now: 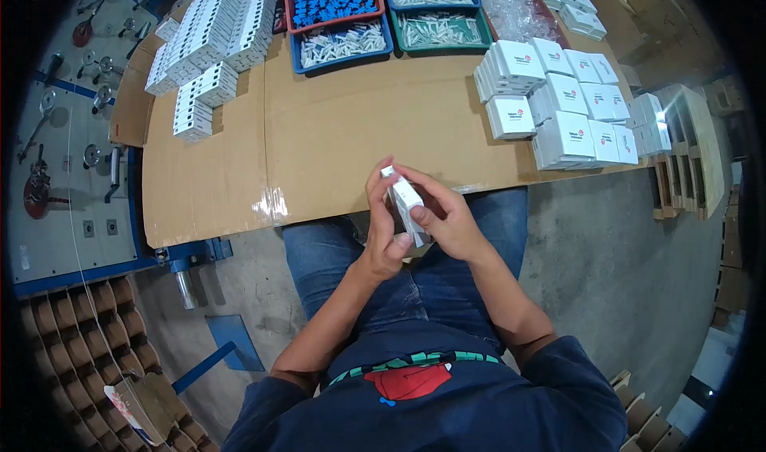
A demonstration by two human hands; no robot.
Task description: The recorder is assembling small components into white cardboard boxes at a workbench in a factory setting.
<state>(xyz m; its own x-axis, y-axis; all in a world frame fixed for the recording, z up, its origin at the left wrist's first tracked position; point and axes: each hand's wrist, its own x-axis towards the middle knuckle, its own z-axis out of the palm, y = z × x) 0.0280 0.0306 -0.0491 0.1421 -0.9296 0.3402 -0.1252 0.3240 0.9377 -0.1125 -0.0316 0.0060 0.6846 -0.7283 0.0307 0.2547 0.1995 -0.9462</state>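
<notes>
Our left hand [378, 236] and right hand [451, 225] close together on one slim white box-shaped unit [405, 197], fingers along its sides and both thumbs at the end nearer us. It is held tilted above our lap [407, 296], just short of the counter's near edge. The step in hand looks like two-handed handling of this single unit — whether we are pressing or only turning it, we cannot tell. The next move, we judge, calls for steady support from both sides and thumbs kept off any seam.

Beyond the hands spreads the cardboard-topped counter [343, 125]. Ahead and left of them stand white blocks with dark openings [211, 33]; ahead and right, stacked white square units with a red mark [570, 137]. Straight ahead, at the far side, sit a red tray [335, 23] of blue parts and blue and green trays [447, 49] of pale pegs.

Farther out — grey floor [574, 248], wooden pallets [692, 149] to the right, and a blue-edged panel with metal fittings [68, 236] to the left.
</notes>
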